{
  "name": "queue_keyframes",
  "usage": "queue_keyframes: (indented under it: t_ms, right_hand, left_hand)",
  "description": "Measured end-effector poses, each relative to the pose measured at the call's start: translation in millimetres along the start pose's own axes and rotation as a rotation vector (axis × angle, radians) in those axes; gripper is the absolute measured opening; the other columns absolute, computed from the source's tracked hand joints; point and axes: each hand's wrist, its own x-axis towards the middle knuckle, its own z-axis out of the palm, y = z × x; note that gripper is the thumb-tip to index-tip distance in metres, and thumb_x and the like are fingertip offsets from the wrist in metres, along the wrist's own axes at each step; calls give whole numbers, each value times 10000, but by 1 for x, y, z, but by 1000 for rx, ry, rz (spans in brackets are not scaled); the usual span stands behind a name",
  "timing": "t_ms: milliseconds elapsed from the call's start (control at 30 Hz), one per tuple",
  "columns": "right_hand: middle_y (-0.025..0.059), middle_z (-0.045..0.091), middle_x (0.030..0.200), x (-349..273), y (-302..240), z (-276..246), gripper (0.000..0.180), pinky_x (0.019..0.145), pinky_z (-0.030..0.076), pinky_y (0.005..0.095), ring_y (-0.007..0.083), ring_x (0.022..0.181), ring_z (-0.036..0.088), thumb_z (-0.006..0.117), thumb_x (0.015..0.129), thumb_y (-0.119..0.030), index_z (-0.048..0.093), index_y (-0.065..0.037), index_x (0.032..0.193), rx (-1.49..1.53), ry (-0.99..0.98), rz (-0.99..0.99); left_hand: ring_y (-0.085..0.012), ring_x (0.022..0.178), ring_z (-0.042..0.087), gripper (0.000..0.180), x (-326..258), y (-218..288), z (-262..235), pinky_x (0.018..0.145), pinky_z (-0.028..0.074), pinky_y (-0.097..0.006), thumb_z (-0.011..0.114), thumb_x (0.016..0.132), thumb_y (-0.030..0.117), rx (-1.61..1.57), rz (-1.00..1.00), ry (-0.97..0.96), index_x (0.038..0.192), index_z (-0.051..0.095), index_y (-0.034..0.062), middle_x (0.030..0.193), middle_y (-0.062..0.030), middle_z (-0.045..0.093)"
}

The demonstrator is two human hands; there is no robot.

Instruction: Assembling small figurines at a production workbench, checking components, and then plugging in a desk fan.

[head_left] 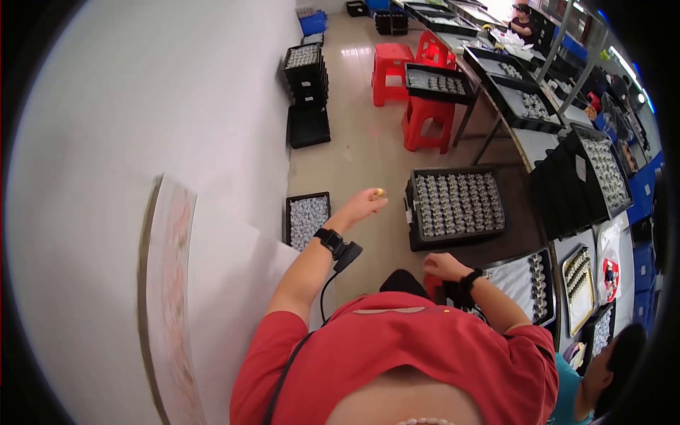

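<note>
My left hand reaches out over the floor, between a black crate of small pale parts and a black tray of metal parts in rows. Its fingers are loosely bent and apart, with something yellow on one fingertip. I see nothing held in it. My right hand is in front of the metal-parts tray, fingers curled downward. Just below it shows a bit of red, perhaps a stool; whether the fingers grip it is hidden. Both wrists wear black bands, the left with a boxy device and cable.
A white wall runs along the left. Red stools stand ahead, one bearing a black tray. Stacked black crates line the wall. At right are worktables with trays and a person in teal; another person sits far off.
</note>
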Motion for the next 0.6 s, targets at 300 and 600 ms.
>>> queue_keyframes:
  t_ms: [300, 600]
  right_hand:
    - [99, 640, 761, 96, 107, -69, 342, 634, 495, 313, 172, 688, 623, 613, 755, -310, 637, -13, 923, 178, -349, 618]
    - [13, 529, 641, 430, 178, -209, 119, 450, 382, 237, 106, 522, 498, 537, 831, -178, 558, -72, 781, 906, 89, 482]
  left_hand:
    - [-105, 798, 525, 431, 148, 31, -158, 690, 421, -229, 574, 832, 270, -52, 6, 119, 1189, 473, 51, 935, -42, 559]
    - [-167, 425, 426, 276, 155, -204, -264, 391, 335, -342, 558, 812, 291, -100, -597, 672, 646, 493, 80, 494, -61, 433]
